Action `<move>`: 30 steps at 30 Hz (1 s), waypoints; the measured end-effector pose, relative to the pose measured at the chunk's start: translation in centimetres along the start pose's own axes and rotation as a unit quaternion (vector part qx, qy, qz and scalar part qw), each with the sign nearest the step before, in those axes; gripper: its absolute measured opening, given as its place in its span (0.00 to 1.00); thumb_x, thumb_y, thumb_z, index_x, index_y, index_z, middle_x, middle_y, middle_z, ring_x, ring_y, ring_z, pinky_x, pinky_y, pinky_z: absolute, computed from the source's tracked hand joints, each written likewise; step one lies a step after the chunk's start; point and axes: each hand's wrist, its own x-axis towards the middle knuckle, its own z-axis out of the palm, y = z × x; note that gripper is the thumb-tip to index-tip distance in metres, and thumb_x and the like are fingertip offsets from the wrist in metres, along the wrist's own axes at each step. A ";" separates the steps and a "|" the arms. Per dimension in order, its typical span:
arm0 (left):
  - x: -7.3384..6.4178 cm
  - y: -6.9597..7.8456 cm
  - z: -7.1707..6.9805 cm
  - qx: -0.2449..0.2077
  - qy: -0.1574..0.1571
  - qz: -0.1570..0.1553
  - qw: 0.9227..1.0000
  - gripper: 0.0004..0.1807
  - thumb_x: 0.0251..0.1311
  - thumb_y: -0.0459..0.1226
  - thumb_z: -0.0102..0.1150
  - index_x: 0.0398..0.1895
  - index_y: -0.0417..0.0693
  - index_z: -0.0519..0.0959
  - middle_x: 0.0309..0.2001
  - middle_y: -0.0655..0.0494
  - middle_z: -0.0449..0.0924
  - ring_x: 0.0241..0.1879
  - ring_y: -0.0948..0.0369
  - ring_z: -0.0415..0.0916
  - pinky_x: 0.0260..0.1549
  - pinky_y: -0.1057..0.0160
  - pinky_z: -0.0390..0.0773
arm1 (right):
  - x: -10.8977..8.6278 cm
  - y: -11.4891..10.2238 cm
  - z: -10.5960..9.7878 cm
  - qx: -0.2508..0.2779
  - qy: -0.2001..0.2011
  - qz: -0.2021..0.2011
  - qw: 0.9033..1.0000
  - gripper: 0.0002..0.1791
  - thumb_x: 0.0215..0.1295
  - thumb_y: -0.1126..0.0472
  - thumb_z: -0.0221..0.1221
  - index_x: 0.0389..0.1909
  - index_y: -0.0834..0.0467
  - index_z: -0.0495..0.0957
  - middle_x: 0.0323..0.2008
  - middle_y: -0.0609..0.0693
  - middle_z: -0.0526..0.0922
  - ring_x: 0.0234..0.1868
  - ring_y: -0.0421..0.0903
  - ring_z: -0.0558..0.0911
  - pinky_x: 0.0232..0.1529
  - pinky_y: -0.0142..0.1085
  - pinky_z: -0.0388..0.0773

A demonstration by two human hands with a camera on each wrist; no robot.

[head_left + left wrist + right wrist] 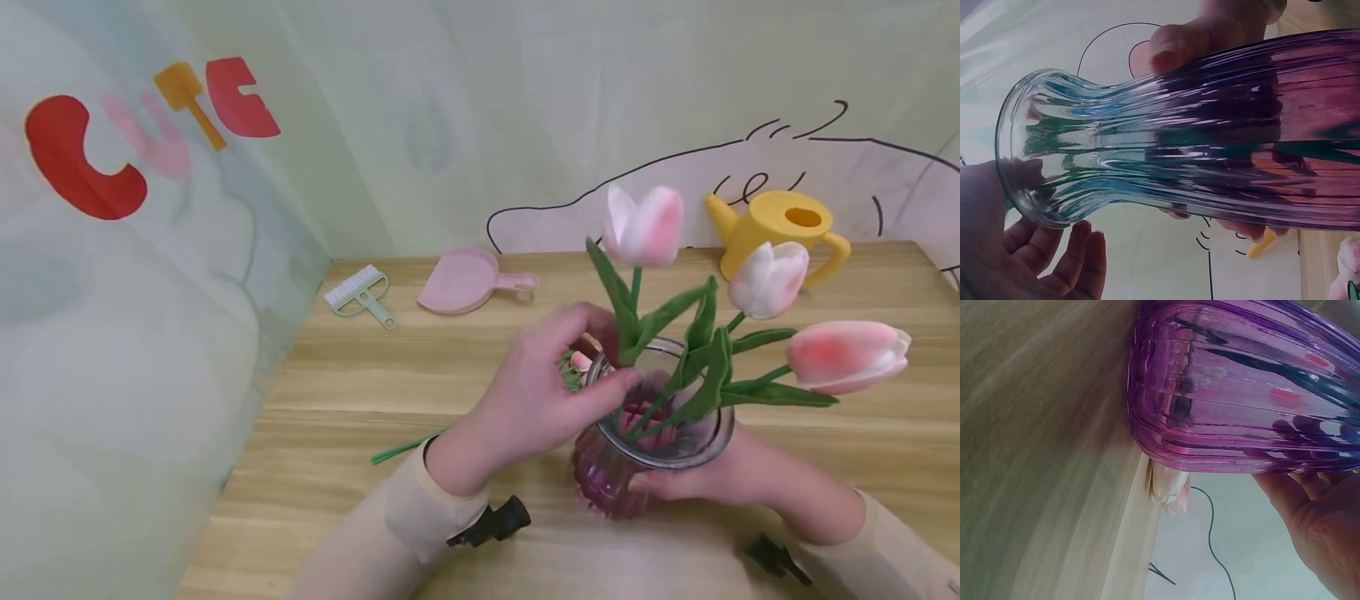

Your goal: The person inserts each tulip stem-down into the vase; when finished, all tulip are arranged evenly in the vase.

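Note:
A ribbed glass vase [611, 483], purple low down and clear at the rim, stands in front of me. My right hand [720, 471] grips its side; in the right wrist view, fingers show through the purple glass. At the mouth, my left hand [536, 387] pinches a pink-and-white tulip [645, 225] low on its leaves and stem. Two more tulips, one upright [768, 279] and another leaning right [847, 357], have their stems inside the vase. Whether the vase's base touches the table cannot be told.
Behind my left hand lies another pink flower [581, 362], mostly hidden, and green stems [405, 450] stick out past the wrist. A small brush [360, 292], a pink dustpan [461, 282] and a yellow watering can [776, 221] sit along the wooden table's back.

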 end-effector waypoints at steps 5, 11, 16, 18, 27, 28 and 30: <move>0.1 0.1 -0.1 -0.021 -0.006 -0.028 0.999 0.19 0.58 0.33 0.72 0.50 0.40 0.76 0.41 0.52 0.83 0.43 0.65 0.80 0.39 0.69 0.84 | 0.1 0.1 0.0 -0.007 0.000 -0.005 1.000 0.47 0.45 0.68 0.81 0.66 0.55 0.66 0.56 0.51 0.82 0.53 0.41 0.85 0.53 0.35 0.84; 0.3 0.0 -0.3 -0.036 -0.007 -0.048 0.998 0.29 0.58 0.34 0.73 0.60 0.41 0.71 0.45 0.50 0.82 0.44 0.65 0.79 0.39 0.67 0.84 | 0.2 -0.1 0.0 -0.007 0.007 -0.005 1.000 0.47 0.44 0.68 0.81 0.66 0.56 0.67 0.55 0.48 0.83 0.52 0.41 0.85 0.53 0.34 0.84; 0.2 0.0 -0.8 -0.043 -0.027 -0.081 0.995 0.41 0.57 0.36 0.75 0.71 0.46 0.63 0.56 0.51 0.77 0.48 0.64 0.78 0.45 0.64 0.83 | 0.4 -0.1 0.1 0.001 0.007 -0.012 1.000 0.47 0.44 0.69 0.81 0.66 0.58 0.66 0.55 0.48 0.83 0.52 0.42 0.85 0.51 0.35 0.85; 0.0 -0.2 -1.3 -0.039 -0.037 -0.093 0.994 0.44 0.59 0.40 0.74 0.75 0.50 0.59 0.59 0.52 0.75 0.50 0.64 0.77 0.49 0.63 0.83 | 0.5 -0.1 0.1 0.001 0.007 -0.013 1.000 0.48 0.44 0.69 0.81 0.66 0.59 0.66 0.55 0.50 0.83 0.52 0.43 0.85 0.52 0.34 0.85; -3.5 -4.0 -5.3 0.062 -0.034 -0.151 0.986 0.32 0.74 0.53 0.56 0.72 0.47 0.62 0.54 0.52 0.76 0.51 0.57 0.78 0.52 0.55 0.81 | 0.3 0.1 0.2 -0.016 0.012 -0.007 1.000 0.50 0.42 0.66 0.82 0.68 0.58 0.67 0.56 0.51 0.83 0.54 0.41 0.85 0.56 0.31 0.82; -3.9 -4.7 -5.6 0.085 -0.043 -0.172 0.981 0.30 0.73 0.50 0.59 0.70 0.47 0.65 0.52 0.53 0.77 0.50 0.57 0.78 0.51 0.55 0.82 | 0.2 0.1 0.1 -0.015 0.011 -0.007 1.000 0.50 0.42 0.66 0.82 0.67 0.58 0.67 0.56 0.50 0.83 0.55 0.41 0.85 0.56 0.31 0.82; -4.7 -6.1 -5.9 0.141 -0.075 -0.211 0.965 0.23 0.69 0.45 0.64 0.63 0.48 0.73 0.46 0.56 0.79 0.45 0.58 0.80 0.47 0.58 0.82 | 0.0 0.0 0.0 -0.015 0.010 -0.006 1.000 0.50 0.42 0.67 0.82 0.67 0.57 0.67 0.57 0.48 0.82 0.55 0.42 0.85 0.56 0.30 0.81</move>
